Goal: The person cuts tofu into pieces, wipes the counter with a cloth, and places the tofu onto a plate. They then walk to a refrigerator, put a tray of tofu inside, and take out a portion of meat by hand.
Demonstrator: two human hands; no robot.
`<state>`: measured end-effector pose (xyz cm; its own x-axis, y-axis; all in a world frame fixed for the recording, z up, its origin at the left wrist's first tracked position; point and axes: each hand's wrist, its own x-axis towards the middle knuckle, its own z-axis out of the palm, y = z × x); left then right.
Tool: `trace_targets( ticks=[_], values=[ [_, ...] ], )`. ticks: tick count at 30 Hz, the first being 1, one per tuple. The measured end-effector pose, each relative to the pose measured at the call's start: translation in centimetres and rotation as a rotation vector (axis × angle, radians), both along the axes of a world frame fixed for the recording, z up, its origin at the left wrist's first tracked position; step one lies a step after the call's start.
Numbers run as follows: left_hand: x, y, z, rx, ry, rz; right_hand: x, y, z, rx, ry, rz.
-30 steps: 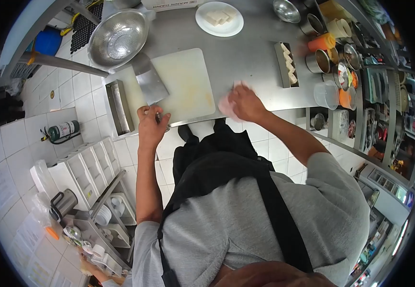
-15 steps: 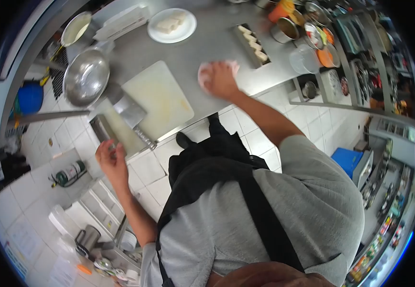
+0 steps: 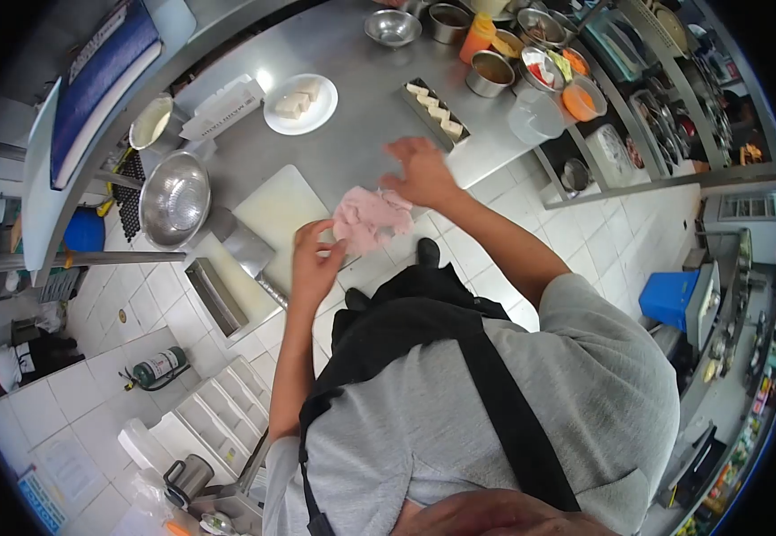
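Head camera: I look down at a steel counter. My view shows the left hand with its fingers bent, pinching the near edge of a pink cloth. The right hand has its fingers spread wide and touches the far corner of the cloth. The cloth lies crumpled at the front edge of the counter, just beside a white cutting board.

A white plate holds a few pale blocks. A long metal tray holds a row of the same pale blocks. A big metal bowl sits left of the board; I cannot tell what is in it. A small pot holds something white. A round tin holds brown sauce. A clear tub stands near it, and an orange tub sits just past that.
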<state>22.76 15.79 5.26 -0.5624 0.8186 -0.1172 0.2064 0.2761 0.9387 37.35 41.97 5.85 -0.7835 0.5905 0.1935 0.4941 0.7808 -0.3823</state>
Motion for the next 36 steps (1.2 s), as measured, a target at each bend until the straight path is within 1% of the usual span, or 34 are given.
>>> trace_targets(
  ticks=[1,2,3,4,5,6,8,9,10,11,12,13,14,15,16,17,18,19,20,21,22,24,25,27,28,30,31,33,35,36],
  values=[
    [0.5,2.1,-1.6,0.025,0.104,-0.048,0.6,2.9,-0.5,0.056,0.026,-0.056],
    [1.0,3.9,-2.9,0.046,0.211,-0.092,1.3,5.2,-0.6,0.079,0.003,-0.198],
    [1.9,5.7,-3.2,0.040,0.231,-0.074,1.9,7.3,-0.7,0.095,-0.019,-0.341],
    [3.2,7.4,-3.3,-0.117,0.336,-0.086,2.5,9.1,-1.1,0.085,-0.002,-0.327],
    [4.3,8.8,-3.7,-0.277,0.435,-0.101,3.2,10.8,-1.6,-0.027,-0.088,-0.402],
    [5.1,10.0,-4.0,-0.288,0.448,-0.092,3.9,12.4,-2.2,-0.138,-0.177,-0.475],
    [5.9,12.4,-5.3,-0.457,0.706,-0.126,4.9,14.6,-5.9,-0.173,-0.142,-0.413],
    [5.2,13.5,-7.0,-0.445,0.718,-0.175,5.4,15.5,-7.0,-0.210,-0.129,-0.353],
    [4.7,14.5,-8.1,-0.403,0.803,-0.152,5.2,16.6,-7.7,-0.227,-0.095,-0.278],
    [4.3,15.8,-7.2,-0.389,0.743,-0.041,5.0,17.6,-8.8,-0.212,-0.052,-0.287],
    [4.0,16.9,-7.4,-0.324,0.729,0.138,5.0,18.1,-8.7,-0.212,-0.003,-0.278],
    [3.4,18.3,-8.0,-0.256,0.702,0.305,4.9,18.9,-7.7,-0.279,-0.088,-0.284],
    [2.8,19.8,-8.0,-0.242,0.735,0.346,5.0,19.3,-7.0,-0.287,-0.110,-0.276],
    [2.8,20.9,-8.1,-0.378,0.635,0.414,5.4,19.5,-6.4,-0.302,-0.147,-0.274],
    [2.9,22.1,-8.0,-0.510,0.521,0.478,5.6,19.8,-5.8,-0.293,-0.130,-0.248],
    [3.3,23.5,-7.4,-0.592,0.476,0.479,5.9,20.1,-5.1,-0.318,-0.181,-0.233],
    [4.1,24.3,-7.0,-0.589,0.471,0.502,6.5,20.3,-4.5,-0.342,-0.241,-0.223],
    [4.7,24.8,-7.3,-0.467,0.533,0.332,6.9,20.7,-3.7,-0.330,-0.241,-0.202],
    [5.3,25.3,-7.6,-0.344,0.595,0.161,7.0,21.0,-2.9,-0.395,-0.274,-0.211],
    [6.3,25.7,-8.0,-0.253,0.617,0.023,7.1,21.3,-2.6,-0.462,-0.311,-0.222],
    [7.4,25.9,-8.4,-0.162,0.637,-0.117,7.2,21.6,-2.8,-0.454,-0.315,-0.206],
    [9.9,26.3,-8.9,-0.010,0.553,-0.327,8.0,22.4,-3.5,-0.525,-0.220,-0.196],
    [10.6,25.6,-8.5,-0.007,0.552,-0.325,8.5,22.9,-3.8,-0.521,-0.222,-0.196],
    [12.1,24.2,-7.7,-0.015,0.634,-0.419,10.2,22.8,-4.7,-0.971,0.001,-0.186],
    [11.5,23.5,-8.4,-0.005,0.627,-0.430,11.6,21.8,-4.7,-0.966,0.000,-0.202],
    [8.7,21.9,-10.7,0.100,0.531,-0.370,15.0,19.7,-3.4,-0.933,0.078,-0.232],
    [7.2,20.6,-10.5,0.106,0.580,-0.307,16.7,18.3,-2.9,-0.924,0.073,-0.246],
    [3.9,17.9,-8.5,-0.106,0.658,-0.173,20.0,15.2,-1.9,-0.907,0.248,-0.266],
    [1.0,16.0,-7.6,-0.353,0.744,-0.115,22.9,12.0,-1.3,-0.892,0.295,-0.320],
    [-0.1,15.1,-7.2,-0.345,0.744,-0.132,24.2,10.6,-0.9,-0.877,0.340,-0.355]
  ],
)
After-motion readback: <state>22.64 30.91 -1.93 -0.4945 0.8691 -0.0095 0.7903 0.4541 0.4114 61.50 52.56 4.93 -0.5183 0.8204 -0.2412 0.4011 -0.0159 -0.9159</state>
